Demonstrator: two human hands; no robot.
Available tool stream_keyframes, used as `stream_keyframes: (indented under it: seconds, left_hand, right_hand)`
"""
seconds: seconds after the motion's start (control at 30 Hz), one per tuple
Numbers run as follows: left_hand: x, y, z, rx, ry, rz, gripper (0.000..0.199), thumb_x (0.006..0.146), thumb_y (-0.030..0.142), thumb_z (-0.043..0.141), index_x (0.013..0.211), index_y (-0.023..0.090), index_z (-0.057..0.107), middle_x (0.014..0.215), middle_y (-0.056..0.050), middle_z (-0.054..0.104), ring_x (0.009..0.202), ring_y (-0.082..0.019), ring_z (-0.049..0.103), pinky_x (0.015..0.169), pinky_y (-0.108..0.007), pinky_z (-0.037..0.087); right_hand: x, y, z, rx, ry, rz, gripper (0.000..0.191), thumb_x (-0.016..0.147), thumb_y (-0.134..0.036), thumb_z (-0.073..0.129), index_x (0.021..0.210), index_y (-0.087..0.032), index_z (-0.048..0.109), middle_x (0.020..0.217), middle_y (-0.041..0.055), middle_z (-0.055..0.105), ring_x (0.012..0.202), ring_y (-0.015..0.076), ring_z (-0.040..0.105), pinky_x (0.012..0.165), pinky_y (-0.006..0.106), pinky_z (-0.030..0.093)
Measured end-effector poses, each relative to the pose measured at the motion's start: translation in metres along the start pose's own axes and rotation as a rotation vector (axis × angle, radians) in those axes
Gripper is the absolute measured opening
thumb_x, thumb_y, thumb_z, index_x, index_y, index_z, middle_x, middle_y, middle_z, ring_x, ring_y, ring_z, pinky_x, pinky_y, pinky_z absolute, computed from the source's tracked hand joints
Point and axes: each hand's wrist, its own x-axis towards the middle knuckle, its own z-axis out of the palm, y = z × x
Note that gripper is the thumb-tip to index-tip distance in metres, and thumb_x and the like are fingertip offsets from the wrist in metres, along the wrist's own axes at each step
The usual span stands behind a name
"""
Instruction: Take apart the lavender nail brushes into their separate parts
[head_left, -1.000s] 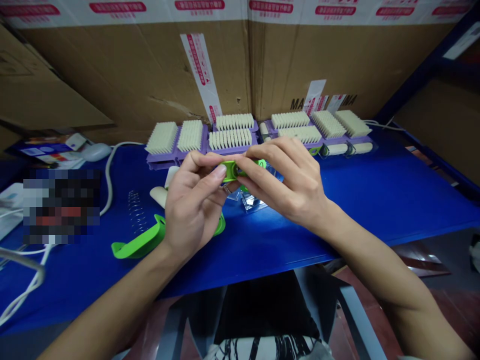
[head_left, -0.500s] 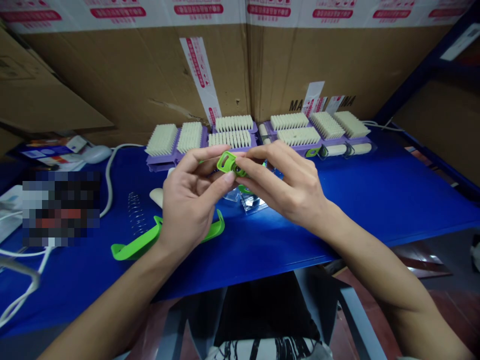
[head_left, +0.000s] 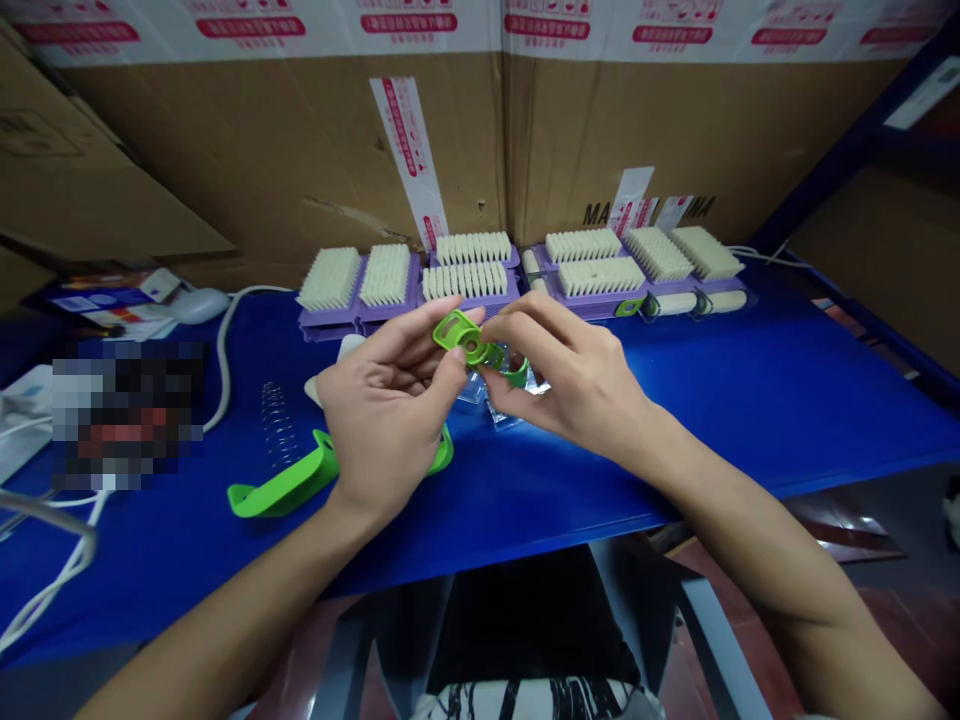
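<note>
A small green plastic part (head_left: 466, 338) with a slot and a round hole is pinched between the thumb and fingers of my left hand (head_left: 390, 400). My right hand (head_left: 577, 365) has its thumb and fingers closed at the part's right side, on the same green piece as far as I can see. Behind and under the fingers, clear plastic packets (head_left: 504, 412) lie on the blue table. A larger curved green piece (head_left: 289, 487) rests below my left hand, which hides its middle. Left of that hand lies a metal spring (head_left: 277, 425).
Purple blocks with cream bristles (head_left: 472, 280) line the back against a cardboard box (head_left: 300, 150). White rollers (head_left: 670, 304) sit at the right of the row. White cables (head_left: 221, 370) and a white mouse (head_left: 199, 306) are at the left on the blue table (head_left: 720, 400).
The small green part has turned, so its round hole shows more openly. My right fingers have shifted and bent around its right side. The whole view has moved slightly.
</note>
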Motion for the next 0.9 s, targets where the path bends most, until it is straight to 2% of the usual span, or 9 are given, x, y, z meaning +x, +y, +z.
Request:
stream_keyframes:
  seconds: [0.13, 0.3, 0.43, 0.53, 0.7, 0.9]
  left_hand:
    - [-0.001, 0.002, 0.002, -0.024, 0.021, 0.016, 0.034, 0.082, 0.025, 0.1, 0.114, 0.025, 0.089, 0.11, -0.003, 0.091, 0.103, -0.025, 0.09, 0.089, -0.03, 0.078]
    - [-0.003, 0.002, -0.001, 0.028, -0.034, -0.002, 0.035, 0.084, 0.017, 0.096, 0.116, 0.026, 0.087, 0.113, -0.003, 0.09, 0.106, -0.026, 0.089, 0.092, -0.032, 0.078]
    - [-0.004, 0.003, -0.001, 0.079, -0.081, -0.004, 0.035, 0.083, 0.019, 0.098, 0.116, 0.023, 0.087, 0.115, -0.005, 0.09, 0.105, -0.028, 0.089, 0.089, -0.033, 0.078]
    - [-0.003, 0.003, -0.002, 0.087, -0.102, -0.023, 0.035, 0.084, 0.024, 0.099, 0.117, 0.023, 0.088, 0.113, -0.006, 0.09, 0.101, -0.027, 0.09, 0.087, -0.032, 0.078]
    - [-0.002, 0.007, -0.002, 0.046, -0.087, -0.023, 0.035, 0.083, 0.028, 0.102, 0.115, 0.024, 0.089, 0.108, -0.005, 0.091, 0.095, -0.026, 0.09, 0.084, -0.03, 0.078]
    - [-0.003, 0.007, -0.002, -0.032, -0.11, -0.041, 0.033, 0.085, 0.026, 0.1, 0.116, 0.023, 0.088, 0.111, -0.006, 0.09, 0.104, -0.028, 0.09, 0.093, -0.035, 0.078]
  right_hand:
    - [-0.002, 0.0, 0.002, -0.051, 0.039, -0.045, 0.019, 0.111, -0.015, 0.055, 0.126, -0.016, 0.067, 0.112, 0.0066, 0.073, 0.092, 0.0156, 0.073, 0.073, 0.027, 0.059]
    - [0.001, 0.01, -0.009, 0.03, -0.117, -0.103, 0.014, 0.111, -0.017, 0.056, 0.12, -0.018, 0.066, 0.112, 0.0063, 0.069, 0.092, 0.0149, 0.069, 0.075, 0.026, 0.056]
    - [0.003, 0.018, -0.017, 0.029, -0.216, -0.171, 0.017, 0.107, -0.015, 0.056, 0.12, -0.02, 0.066, 0.112, 0.0057, 0.069, 0.084, 0.0138, 0.064, 0.068, 0.026, 0.048]
    - [0.001, 0.02, -0.018, -0.051, -0.242, -0.212, 0.021, 0.108, -0.016, 0.054, 0.124, -0.02, 0.067, 0.114, 0.0059, 0.072, 0.082, 0.013, 0.065, 0.062, 0.026, 0.042]
    - [-0.002, 0.02, -0.013, -0.217, -0.162, -0.311, 0.024, 0.113, -0.016, 0.051, 0.13, -0.019, 0.067, 0.12, 0.0072, 0.076, 0.088, 0.0125, 0.073, 0.059, 0.025, 0.042]
    - [-0.005, 0.018, -0.003, -0.316, -0.016, -0.356, 0.025, 0.112, -0.013, 0.05, 0.132, -0.013, 0.065, 0.105, 0.0057, 0.077, 0.083, 0.0133, 0.074, 0.056, 0.027, 0.047]
